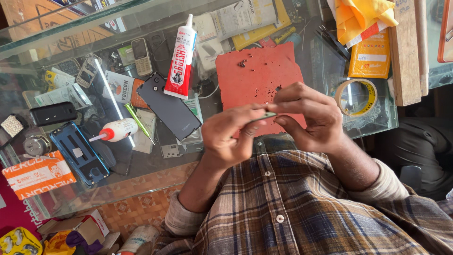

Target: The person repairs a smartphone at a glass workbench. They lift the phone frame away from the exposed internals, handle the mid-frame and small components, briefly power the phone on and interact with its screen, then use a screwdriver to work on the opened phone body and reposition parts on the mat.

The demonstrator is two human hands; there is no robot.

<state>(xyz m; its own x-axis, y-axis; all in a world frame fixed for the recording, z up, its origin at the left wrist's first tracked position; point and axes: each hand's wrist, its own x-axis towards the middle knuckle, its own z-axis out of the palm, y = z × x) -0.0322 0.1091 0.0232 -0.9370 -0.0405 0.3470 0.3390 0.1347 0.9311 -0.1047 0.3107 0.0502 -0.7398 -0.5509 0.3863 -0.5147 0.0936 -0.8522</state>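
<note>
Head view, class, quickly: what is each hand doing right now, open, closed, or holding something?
Left hand: closed, fingers pinching one end of a small thin greenish flat part.
Right hand: closed, fingers pinching the other end of the same part.

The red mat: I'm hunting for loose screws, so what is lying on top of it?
Small dark specks sit near the top edge of the red mat, with more scattered beside the right hand. Both hands, the left hand included, cover its lower part, so anything there is hidden.
</note>
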